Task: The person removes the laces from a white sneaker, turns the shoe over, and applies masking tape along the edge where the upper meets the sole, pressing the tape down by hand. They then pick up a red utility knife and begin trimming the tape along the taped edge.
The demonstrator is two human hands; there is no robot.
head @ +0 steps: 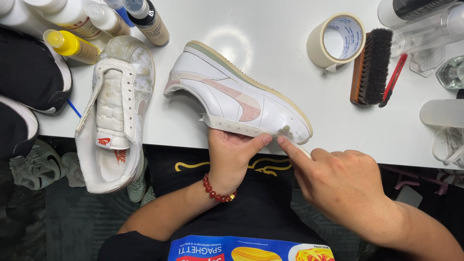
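A white sneaker [227, 92] with a pale pink side stripe lies on its side at the table's near edge, sole away from me. A strip of masking tape [237, 128] runs along its lower edge. My left hand [231, 154], with a red bead bracelet on the wrist, grips the sneaker from below, its thumb pressed on the tape. My right hand [338, 181] points its index finger onto the tape near a dirty spot at the toe. A second white sneaker [116, 113], stained at the toe, lies opening-up to the left.
A roll of masking tape [336, 41] and a wooden brush [372, 65] with dark bristles lie at the back right, beside a red-handled tool [394, 79]. Several paint bottles [87, 24] stand at the back left. Black shoes [29, 82] sit at the far left.
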